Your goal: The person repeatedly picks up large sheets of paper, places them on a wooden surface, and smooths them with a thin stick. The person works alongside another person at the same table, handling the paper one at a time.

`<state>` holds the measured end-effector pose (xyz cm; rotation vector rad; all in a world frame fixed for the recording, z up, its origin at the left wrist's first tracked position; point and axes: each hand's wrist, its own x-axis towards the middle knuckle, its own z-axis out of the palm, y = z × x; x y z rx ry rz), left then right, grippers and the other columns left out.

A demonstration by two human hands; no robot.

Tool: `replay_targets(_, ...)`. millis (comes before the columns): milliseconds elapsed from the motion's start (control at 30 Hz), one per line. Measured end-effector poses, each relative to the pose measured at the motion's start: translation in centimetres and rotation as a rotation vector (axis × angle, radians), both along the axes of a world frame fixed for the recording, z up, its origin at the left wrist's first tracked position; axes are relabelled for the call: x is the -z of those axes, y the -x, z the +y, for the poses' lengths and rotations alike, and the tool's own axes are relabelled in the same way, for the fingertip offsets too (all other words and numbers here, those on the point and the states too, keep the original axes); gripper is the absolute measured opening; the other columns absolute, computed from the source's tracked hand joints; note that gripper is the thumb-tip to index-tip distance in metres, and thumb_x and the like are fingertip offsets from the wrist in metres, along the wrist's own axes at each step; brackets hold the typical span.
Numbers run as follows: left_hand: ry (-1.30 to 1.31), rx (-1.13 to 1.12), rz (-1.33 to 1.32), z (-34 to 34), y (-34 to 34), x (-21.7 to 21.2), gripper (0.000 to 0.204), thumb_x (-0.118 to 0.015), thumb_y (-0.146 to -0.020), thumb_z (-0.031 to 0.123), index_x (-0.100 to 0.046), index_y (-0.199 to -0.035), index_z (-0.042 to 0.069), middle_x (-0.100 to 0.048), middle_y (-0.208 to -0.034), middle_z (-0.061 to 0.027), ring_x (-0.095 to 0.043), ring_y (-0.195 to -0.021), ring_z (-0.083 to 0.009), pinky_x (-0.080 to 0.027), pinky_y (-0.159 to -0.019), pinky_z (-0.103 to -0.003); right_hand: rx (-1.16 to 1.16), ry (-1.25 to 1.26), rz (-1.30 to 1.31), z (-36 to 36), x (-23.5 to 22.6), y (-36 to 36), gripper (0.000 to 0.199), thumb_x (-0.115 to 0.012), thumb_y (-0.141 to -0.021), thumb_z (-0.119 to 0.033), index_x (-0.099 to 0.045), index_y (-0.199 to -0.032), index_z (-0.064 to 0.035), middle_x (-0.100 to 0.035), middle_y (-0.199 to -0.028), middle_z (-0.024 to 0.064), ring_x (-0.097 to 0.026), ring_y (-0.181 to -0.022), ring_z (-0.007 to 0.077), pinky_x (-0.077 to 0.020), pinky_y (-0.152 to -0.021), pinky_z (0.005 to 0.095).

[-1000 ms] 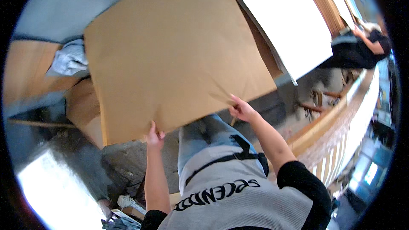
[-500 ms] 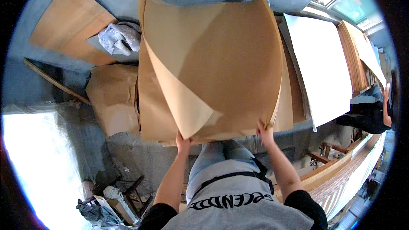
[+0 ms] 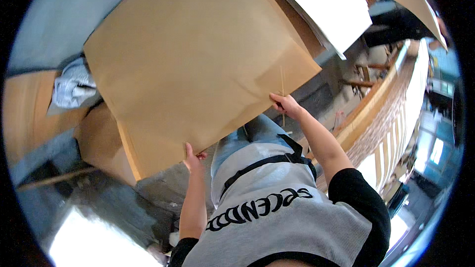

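A large brown paper sheet (image 3: 198, 54) spreads out in front of me, nearly flat, over a stack whose edge shows at the left. My left hand (image 3: 193, 158) grips its near edge, thumb on top and fingers partly hidden beneath. Farther right along the same edge, my right hand (image 3: 287, 105) pinches the paper between thumb and curled fingers. What lies directly under the sheet is hidden.
White sheets (image 3: 321, 5) lie beyond, at the upper right, where another person in dark clothes (image 3: 396, 27) handles a tan sheet (image 3: 415, 7). A grey cloth (image 3: 74, 84) and a brown wrapped bundle (image 3: 101, 138) sit at left. Long wooden strips (image 3: 381, 113) run along the right.
The sheet's curled sides have come down and it now lies nearly flat. My view has turned, so the stack appears tilted. The other person's sheet is raised more.
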<state>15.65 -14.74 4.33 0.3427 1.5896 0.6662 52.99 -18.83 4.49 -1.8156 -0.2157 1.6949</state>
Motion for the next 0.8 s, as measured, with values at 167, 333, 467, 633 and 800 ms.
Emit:
replay_targets(167, -0.002, 0.098, 0.083, 5.2, 0.5, -7.0, 0.048, -0.045, -0.084, 0.044, -0.047, -0.112, 0.005, -0.056, -0.090, -0.0077, -0.051, -0.058, -0.0162, -0.040, -0.045, -0.028, -0.100, -0.006, -0.165, -1.4, 0.0, 0.6, 0.042, -0.052, -0.080, -0.039, -0.051, -0.051, -0.0090, -0.046, -0.047, 0.0001, -0.040, -0.041, 0.0100, -0.0287, -0.039, 0.0264)
replay_targets(333, -0.717, 0.297, 0.101, 13.1, -3.6, -16.7, 0.059, -0.048, -0.082, 0.043, -0.038, -0.124, 0.004, -0.047, -0.118, -0.0108, -0.046, -0.105, -0.0233, -0.042, -0.078, -0.036, 0.111, -0.246, -0.089, -3.0, -9.7, -1.1, 0.023, -0.054, -0.083, -0.024, -0.053, -0.066, -0.0074, -0.044, -0.053, -0.0025, -0.039, -0.045, 0.0060, -0.0276, -0.040, 0.0217)
replay_targets(467, -0.933, 0.337, -0.009, 15.9, -13.0, -28.4, 0.054, -0.054, -0.080, 0.037, -0.044, -0.115, -0.002, -0.049, -0.112, -0.0166, -0.047, -0.103, -0.0276, -0.038, -0.087, -0.039, 0.198, -0.423, -0.022, -7.0, -18.2, -3.1, 0.024, -0.053, -0.083, -0.024, -0.060, -0.071, -0.0042, -0.058, -0.066, 0.0026, -0.050, -0.051, 0.0066, -0.0395, -0.046, 0.0205)
replay_targets(633, -1.122, 0.663, -0.271, 10.8, -26.1, -42.3, 0.063, -0.056, -0.078, 0.041, -0.039, -0.122, -0.001, -0.042, -0.122, -0.0158, -0.042, -0.108, -0.0264, -0.033, -0.092, -0.039, 0.312, -0.673, -0.313, -18.8, -29.1, -5.1, 0.026, -0.041, -0.089, -0.019, -0.053, -0.096, 0.0017, -0.062, -0.091, 0.0121, -0.061, -0.066, 0.0143, -0.0469, -0.046, 0.0236)
replay_targets(800, -1.227, 1.075, -0.717, 2.3, -37.5, -54.1, 0.062, -0.057, -0.078, 0.042, -0.043, -0.120, -0.001, -0.044, -0.120, -0.0117, -0.045, -0.106, -0.0194, -0.035, -0.090, -0.032, 0.605, -0.820, -0.721, -31.5, -40.1, -4.3, 0.027, -0.045, -0.086, -0.021, -0.053, -0.097, 0.0029, -0.059, -0.089, 0.0140, -0.059, -0.082, 0.0185, -0.0537, -0.050, 0.0298)
